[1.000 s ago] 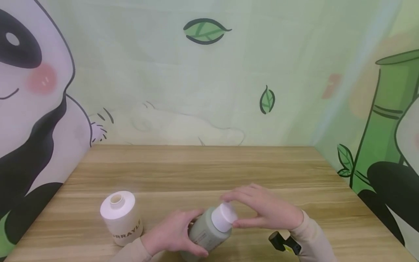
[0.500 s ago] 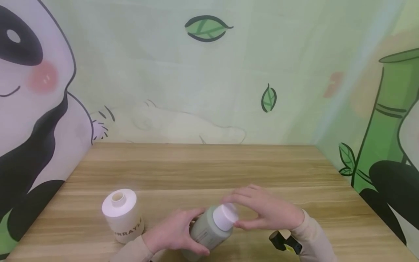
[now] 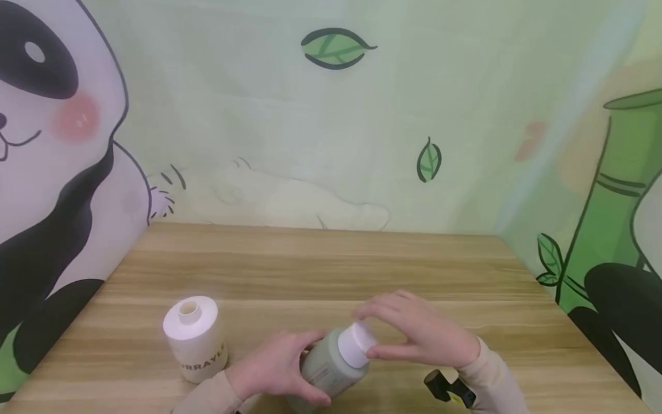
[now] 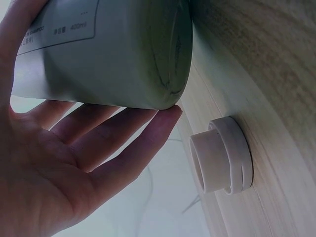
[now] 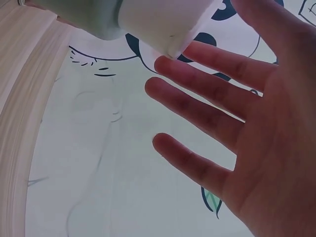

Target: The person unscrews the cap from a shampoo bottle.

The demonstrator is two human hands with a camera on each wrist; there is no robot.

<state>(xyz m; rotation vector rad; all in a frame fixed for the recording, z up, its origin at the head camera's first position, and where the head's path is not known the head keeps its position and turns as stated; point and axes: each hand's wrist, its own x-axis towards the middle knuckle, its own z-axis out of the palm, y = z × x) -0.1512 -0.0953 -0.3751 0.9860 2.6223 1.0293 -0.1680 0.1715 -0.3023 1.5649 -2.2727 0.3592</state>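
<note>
My left hand (image 3: 279, 365) grips a grey-green shampoo bottle (image 3: 326, 368), which leans to the right. In the left wrist view its label shows 400ml, and its base is close by the wooden tabletop. My right hand (image 3: 419, 333) is at the bottle's white cap (image 3: 357, 345), with the cap between thumb and index finger. The right wrist view shows the other fingers (image 5: 197, 118) spread out straight, off the cap. A second bottle (image 3: 193, 345), white and capless with an open neck, stands upright left of my left hand.
A short, stepped, round white piece (image 4: 222, 155) sits on the tabletop (image 3: 320, 267) beyond the left fingers; the head view does not show it. Behind the table hangs a pale green cloth (image 3: 258, 115) with pandas and leaves. A small black device (image 3: 450, 388) is by the right wrist.
The head view has shifted slightly. Both hands and the grey-green bottle keep nearly the same pose, with only slight motion of the right fingers at the cap.
</note>
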